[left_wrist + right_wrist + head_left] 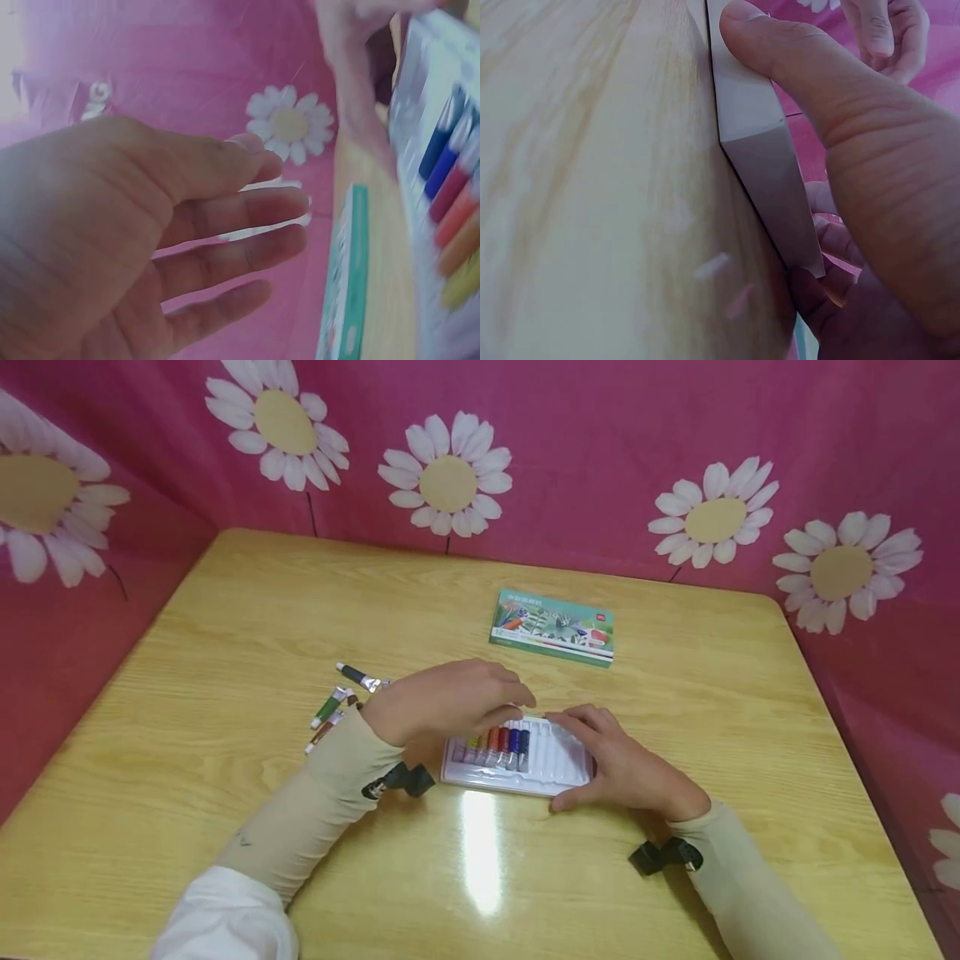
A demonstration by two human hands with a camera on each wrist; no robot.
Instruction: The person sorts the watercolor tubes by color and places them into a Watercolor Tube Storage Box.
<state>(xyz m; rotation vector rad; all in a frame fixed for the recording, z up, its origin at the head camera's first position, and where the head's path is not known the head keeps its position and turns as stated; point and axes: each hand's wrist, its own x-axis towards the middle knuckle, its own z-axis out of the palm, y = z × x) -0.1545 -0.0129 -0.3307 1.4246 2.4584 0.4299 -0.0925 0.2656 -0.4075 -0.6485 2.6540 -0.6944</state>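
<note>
A white plastic tray [557, 758] lies on the table with several paint tubes [503, 747] side by side in its slots, from yellow through orange and red to blue. Its right-hand slots hold no tubes. My right hand [630, 768] grips the tray's right end, thumb at the near edge and fingers round the far side; the right wrist view shows that thumb on the tray's side wall [754, 97]. Over the left part of the tray hovers my left hand [450, 700]. In the left wrist view its fingers [247, 206] are loosely bent, with nothing between them.
Several loose paint tubes [327, 707], green and brown among them, lie left of the tray, partly hidden by the left wrist. A teal printed box [552, 628] lies flat behind the tray. Flowered pink cloth [577, 468] borders the wooden table [225, 635].
</note>
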